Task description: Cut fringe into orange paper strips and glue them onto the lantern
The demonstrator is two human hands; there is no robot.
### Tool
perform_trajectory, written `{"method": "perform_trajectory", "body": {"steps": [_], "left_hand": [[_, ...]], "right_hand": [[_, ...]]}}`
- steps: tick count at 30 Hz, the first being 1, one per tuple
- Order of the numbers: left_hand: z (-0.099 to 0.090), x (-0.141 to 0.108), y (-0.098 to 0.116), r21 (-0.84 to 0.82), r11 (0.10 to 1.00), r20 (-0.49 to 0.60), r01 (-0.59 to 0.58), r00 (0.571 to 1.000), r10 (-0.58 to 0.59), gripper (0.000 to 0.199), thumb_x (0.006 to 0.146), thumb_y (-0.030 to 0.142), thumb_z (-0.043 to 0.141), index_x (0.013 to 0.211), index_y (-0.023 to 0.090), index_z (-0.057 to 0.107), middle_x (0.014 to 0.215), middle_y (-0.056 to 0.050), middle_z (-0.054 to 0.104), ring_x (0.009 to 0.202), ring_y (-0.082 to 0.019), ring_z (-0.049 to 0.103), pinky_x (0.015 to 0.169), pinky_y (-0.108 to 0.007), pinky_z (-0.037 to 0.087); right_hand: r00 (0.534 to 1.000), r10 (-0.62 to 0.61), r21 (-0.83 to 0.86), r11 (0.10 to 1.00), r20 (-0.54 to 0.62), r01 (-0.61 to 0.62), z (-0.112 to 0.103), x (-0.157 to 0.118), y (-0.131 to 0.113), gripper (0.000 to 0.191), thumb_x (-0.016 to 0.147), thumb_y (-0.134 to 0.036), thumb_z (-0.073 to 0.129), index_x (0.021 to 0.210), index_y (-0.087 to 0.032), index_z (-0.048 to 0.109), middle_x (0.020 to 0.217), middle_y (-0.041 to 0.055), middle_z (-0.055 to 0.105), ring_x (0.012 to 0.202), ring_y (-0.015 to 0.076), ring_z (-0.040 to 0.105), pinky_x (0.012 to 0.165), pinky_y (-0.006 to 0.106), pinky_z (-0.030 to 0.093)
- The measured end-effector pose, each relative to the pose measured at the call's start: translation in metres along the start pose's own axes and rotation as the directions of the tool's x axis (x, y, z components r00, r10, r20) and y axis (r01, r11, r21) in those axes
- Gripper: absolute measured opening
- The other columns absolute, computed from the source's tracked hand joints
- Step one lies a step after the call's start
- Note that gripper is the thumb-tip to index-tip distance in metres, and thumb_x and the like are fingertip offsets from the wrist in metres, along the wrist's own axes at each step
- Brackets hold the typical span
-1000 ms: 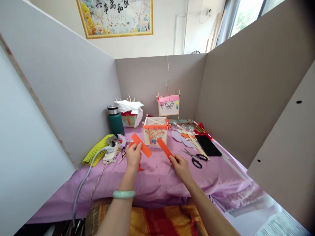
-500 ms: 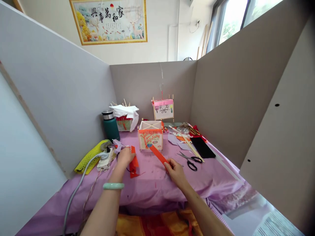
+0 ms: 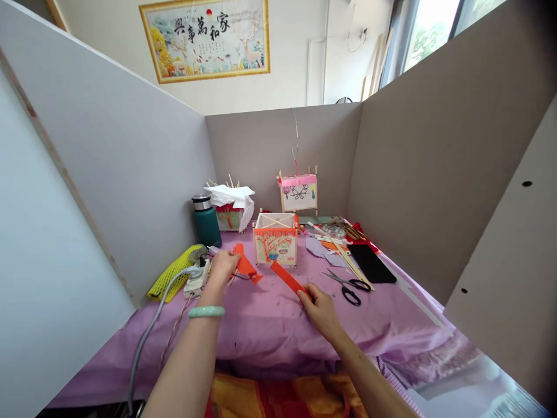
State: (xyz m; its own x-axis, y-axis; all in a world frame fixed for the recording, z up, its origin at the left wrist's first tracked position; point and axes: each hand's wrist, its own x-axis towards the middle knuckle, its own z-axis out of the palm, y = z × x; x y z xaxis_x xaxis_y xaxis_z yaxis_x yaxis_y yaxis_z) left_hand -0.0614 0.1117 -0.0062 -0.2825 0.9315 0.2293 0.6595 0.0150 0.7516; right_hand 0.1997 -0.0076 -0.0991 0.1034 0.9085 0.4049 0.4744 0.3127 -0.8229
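Observation:
My left hand (image 3: pixel 224 267), wearing a green bangle, is closed on one end of a ragged orange-red paper piece (image 3: pixel 247 266) at the left of the table. Between thumb and fingers my right hand (image 3: pixel 319 307) pinches the lower end of a straight orange-red paper strip (image 3: pixel 287 278), which points up and left. Just beyond the strip stands a box-shaped paper lantern (image 3: pixel 275 247) with stick edges, a drawn tree and an orange fringe along its top. Scissors (image 3: pixel 348 285) with black handles lie partly spread to the right of my right hand.
Left are a power strip (image 3: pixel 196 284), yellow mesh (image 3: pixel 174 270) and a green bottle (image 3: pixel 207 223). Behind stand a tissue-covered lantern (image 3: pixel 230 217) and a hanging pink-topped lantern (image 3: pixel 299 194). A black phone-like slab (image 3: pixel 372 264), sticks and paper scraps lie right. Grey panels (image 3: pixel 282 139) enclose the table.
My left hand has shifted the ragged paper piece up the table and turned it. My right hand still holds the strip. The whole view has swung slightly left.

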Motion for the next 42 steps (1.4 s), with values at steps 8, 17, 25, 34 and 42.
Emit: {"method": "perform_trajectory", "body": {"steps": [8,17,25,34,42], "left_hand": [[0.002,0.036,0.035,0.220,0.973,-0.001,0.074,0.997,-0.075,0.044,0.087,0.043,0.049,0.094,0.004,0.067,0.080,-0.023,0.070,0.082,-0.034,0.068,0.068,-0.036,0.046],[0.044,-0.081,0.011,0.363,0.820,0.216,-0.443,0.896,0.389,0.026,0.089,0.024,0.045,0.093,0.019,0.070,0.095,-0.011,0.071,0.096,-0.026,0.062,0.082,-0.035,0.043],[0.013,-0.091,-0.013,0.575,0.650,0.309,-0.497,0.867,0.390,0.031,0.090,0.026,0.043,0.085,0.013,0.071,0.089,-0.018,0.071,0.091,-0.032,0.063,0.082,-0.044,0.039],[0.012,-0.100,-0.016,0.091,0.827,-0.024,-0.555,0.829,0.559,0.021,0.086,0.027,0.049,0.082,0.018,0.068,0.083,-0.011,0.069,0.081,-0.025,0.062,0.078,-0.037,0.042],[0.082,-0.111,0.034,-0.800,0.596,0.208,0.069,0.964,0.167,0.038,0.067,0.052,0.070,0.071,0.016,0.061,0.057,0.002,0.053,0.048,-0.010,0.045,0.047,-0.023,0.035]], "right_hand": [[1.000,-0.002,-0.001,1.000,-0.005,0.002,-0.001,0.001,0.000,0.027,0.088,-0.042,0.048,0.076,-0.020,0.057,0.062,-0.0026,0.055,0.059,0.0141,0.049,0.057,0.023,0.034],[0.999,0.034,0.077,0.997,-0.024,-0.032,0.002,0.004,0.006,0.025,0.086,-0.042,0.050,0.079,-0.019,0.060,0.060,-0.0034,0.054,0.058,0.0136,0.048,0.056,0.023,0.034],[0.999,0.036,0.094,0.995,0.004,-0.037,0.001,0.004,0.004,0.026,0.087,-0.043,0.050,0.079,-0.020,0.059,0.060,-0.0037,0.053,0.058,0.0135,0.047,0.057,0.024,0.035],[0.994,0.106,0.216,0.971,-0.008,-0.102,0.004,0.012,-0.001,0.027,0.082,-0.046,0.055,0.077,-0.020,0.059,0.060,-0.0025,0.055,0.056,0.0139,0.048,0.054,0.025,0.036],[0.993,0.074,0.507,0.855,0.091,-0.110,0.040,0.024,-0.024,0.032,0.077,-0.051,0.062,0.077,-0.020,0.055,0.063,-0.0014,0.057,0.056,0.0136,0.050,0.053,0.025,0.039]]}}
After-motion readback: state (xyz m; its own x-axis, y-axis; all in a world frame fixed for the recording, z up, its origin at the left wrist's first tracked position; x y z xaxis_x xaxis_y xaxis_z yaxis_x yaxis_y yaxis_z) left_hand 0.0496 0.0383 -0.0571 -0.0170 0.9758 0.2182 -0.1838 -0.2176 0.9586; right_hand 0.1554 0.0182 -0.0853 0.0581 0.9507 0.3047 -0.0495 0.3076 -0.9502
